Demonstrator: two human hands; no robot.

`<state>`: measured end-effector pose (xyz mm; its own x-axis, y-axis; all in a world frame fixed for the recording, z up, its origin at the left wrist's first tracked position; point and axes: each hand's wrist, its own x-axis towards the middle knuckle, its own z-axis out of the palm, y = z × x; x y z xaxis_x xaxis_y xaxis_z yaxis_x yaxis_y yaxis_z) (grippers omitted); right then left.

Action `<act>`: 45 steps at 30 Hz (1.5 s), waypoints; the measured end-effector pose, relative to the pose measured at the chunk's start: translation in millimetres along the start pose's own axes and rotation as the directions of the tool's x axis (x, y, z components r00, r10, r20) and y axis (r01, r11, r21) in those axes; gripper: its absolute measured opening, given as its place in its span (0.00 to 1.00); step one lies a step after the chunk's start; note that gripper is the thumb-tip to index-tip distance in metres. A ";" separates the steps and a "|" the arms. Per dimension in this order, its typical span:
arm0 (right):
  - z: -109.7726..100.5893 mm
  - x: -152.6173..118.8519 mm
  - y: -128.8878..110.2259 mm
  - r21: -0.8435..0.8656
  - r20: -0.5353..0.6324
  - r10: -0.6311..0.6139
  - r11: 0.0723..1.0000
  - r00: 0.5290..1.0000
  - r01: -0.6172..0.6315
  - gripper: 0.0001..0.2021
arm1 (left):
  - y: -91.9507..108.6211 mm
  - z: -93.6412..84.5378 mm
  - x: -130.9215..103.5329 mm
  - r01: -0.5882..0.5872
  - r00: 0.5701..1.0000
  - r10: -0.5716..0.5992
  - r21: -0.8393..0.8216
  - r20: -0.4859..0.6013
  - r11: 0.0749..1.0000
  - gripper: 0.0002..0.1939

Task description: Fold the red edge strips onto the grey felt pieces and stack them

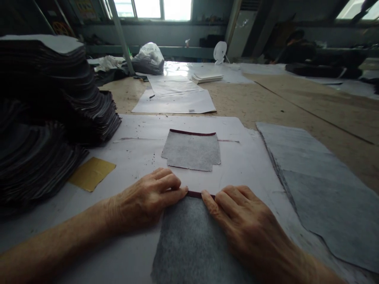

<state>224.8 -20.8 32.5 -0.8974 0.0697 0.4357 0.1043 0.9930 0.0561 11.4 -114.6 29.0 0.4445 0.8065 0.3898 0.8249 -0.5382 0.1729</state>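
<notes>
Foremost: one grey panel [189,240], apparently cloth, lying at the near middle of a white sheet [142,154] spread on the tabletop [254,104]; a dark red band [194,194] runs along its far edge. Left hand [152,193]: at the band's left end, fingers curled together, the leading fingertip on it. Right hand [248,221]: over the panel's right side, fingers bent and close together, one fingertip resting on the band. Whether either hand pinches or merely presses cannot be told.

Handling, as judged: light, thin, limp enough to crease, fuzzy rather than slippery, not fragile. Best hold: both ends of the band, pressed flat, the body left slack.

Also listed: one grey piece [192,148] with a similar dark red edge, just beyond the hands; one yellow square [92,174] at left, beside dark piles [91,106]; one layered grey stack [328,197] at right.
</notes>
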 end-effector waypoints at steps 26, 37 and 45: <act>-1.5 39.2 1.5 -0.117 0.202 -0.057 0.990 0.978 0.082 0.34 | 17.8 -10.6 -26.0 0.137 0.989 -0.136 -0.017 0.050 0.990 0.18; 3.4 44.9 -6.7 -0.237 0.132 -0.070 0.966 0.989 0.100 0.31 | 18.6 -9.3 -27.0 0.142 0.989 -0.141 -0.015 0.045 0.990 0.20; -13.4 17.1 -7.0 -0.237 0.052 -0.036 0.970 0.998 0.047 0.24 | 19.6 -11.9 -26.6 0.119 0.993 -0.119 -0.022 -0.002 0.993 0.19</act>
<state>214.5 -27.8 51.5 -0.9215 0.0387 0.3865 0.1605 0.9440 0.2882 11.6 -149.4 32.7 0.3426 0.8644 0.3680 0.8639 -0.4438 0.2381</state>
